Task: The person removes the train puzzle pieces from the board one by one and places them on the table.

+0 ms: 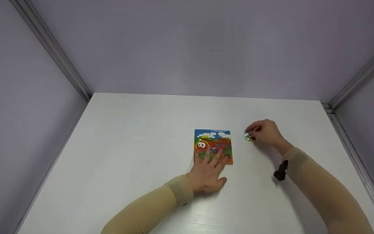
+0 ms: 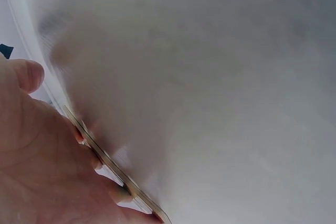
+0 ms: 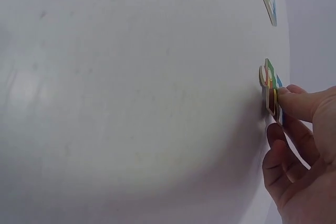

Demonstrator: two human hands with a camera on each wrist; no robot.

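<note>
A colourful puzzle board (image 1: 213, 144) lies flat near the middle of the white table (image 1: 135, 156), blue sky and white clouds along its far edge, a red round-eyed figure and green patches lower down. The left hand (image 1: 208, 174) lies palm down on its near edge, fingers straight and slightly spread, pressing the board to the table; the beige sleeve (image 1: 148, 208) runs back toward the camera. To the right of the board, apart from it, the right hand (image 1: 266, 131) curls over small puzzle pieces (image 1: 248, 136), fingertips pinching them right at the tabletop. The right wrist view shows the pieces (image 3: 270, 88) edge-on, green, yellow and red, stacked thin against a fingertip (image 3: 286, 94). How many pieces sit there is hard to tell. The left wrist view is blurred: only the board's edge (image 2: 113, 169) under the fingers shows. A dark strap (image 1: 281, 170) hangs at the right wrist.
</note>
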